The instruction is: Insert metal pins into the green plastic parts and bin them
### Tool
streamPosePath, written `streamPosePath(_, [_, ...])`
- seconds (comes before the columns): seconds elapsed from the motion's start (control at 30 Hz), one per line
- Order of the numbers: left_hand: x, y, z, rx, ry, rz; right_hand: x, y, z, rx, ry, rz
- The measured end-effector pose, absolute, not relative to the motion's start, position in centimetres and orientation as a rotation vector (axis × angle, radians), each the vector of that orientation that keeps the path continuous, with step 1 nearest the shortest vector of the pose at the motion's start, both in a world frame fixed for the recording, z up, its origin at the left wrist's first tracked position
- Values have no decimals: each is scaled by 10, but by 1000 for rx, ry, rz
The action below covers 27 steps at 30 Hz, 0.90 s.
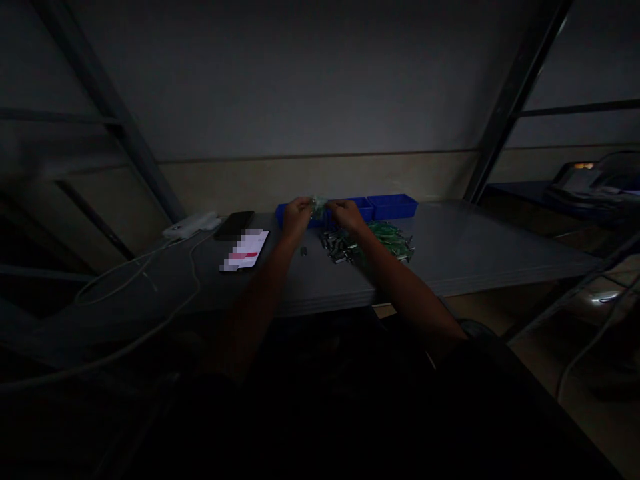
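Between both hands, above the blue bins, is a small clear plastic bag (319,205) with a greenish tint; what it contains is too dark to tell. My left hand (297,215) pinches its left side, and my right hand (346,215) pinches its right side. Below my right hand and forearm lies a pile of small metal parts and green pieces (387,241), partly hidden by the arm. One small dark part (303,251) rests alone on the table beneath my left hand.
Blue plastic bins (393,207) stand in a row along the back of the grey table (465,247). To the left lie a lit phone (249,250), a dark phone-like slab (235,225) and a white power strip (193,225) with cables. Metal posts rise at both sides.
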<state>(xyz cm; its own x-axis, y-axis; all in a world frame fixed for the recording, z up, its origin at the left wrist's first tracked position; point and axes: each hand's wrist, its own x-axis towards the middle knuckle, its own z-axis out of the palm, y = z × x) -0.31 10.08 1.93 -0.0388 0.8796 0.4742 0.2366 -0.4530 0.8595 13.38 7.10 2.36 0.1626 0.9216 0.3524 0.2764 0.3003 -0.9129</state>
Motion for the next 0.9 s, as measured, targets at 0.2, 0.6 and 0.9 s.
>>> streamPosePath(0.2, [1,94,22,2040,1125,1548,135,62,30,-1201,-1196,869])
streamPosePath(0.6, [-1,97,17,2259,1185,1585,133,66,27,-1187,-1189,848])
streamPosePath(0.9, [-4,105,16,1886,1335,1506,132,70,27,-1134,-1278,691])
